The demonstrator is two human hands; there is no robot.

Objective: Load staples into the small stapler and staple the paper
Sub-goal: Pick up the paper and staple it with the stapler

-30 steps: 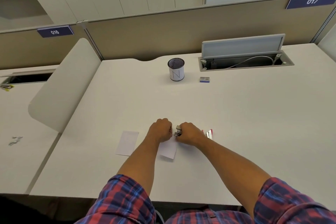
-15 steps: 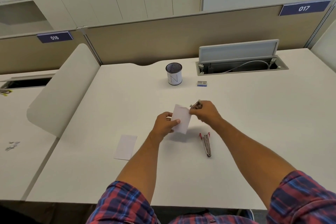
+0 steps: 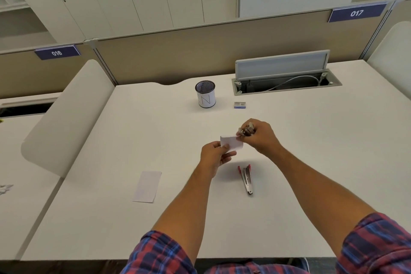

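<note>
The staple may miss or tear the corner if the small white paper slip slides out of the little metal stapler. Held above the white table, the slip is pinched by the left hand; the right hand grips the stapler at its far right corner.

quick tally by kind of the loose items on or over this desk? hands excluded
Paper pieces: 2, one pinched in the left hand at, one flat on the desk at
Staplers: 2, small stapler gripped in the right hand, red stapler lying on the desk
Pen cup: 1
Small blue box: 1
Total: 6
</note>
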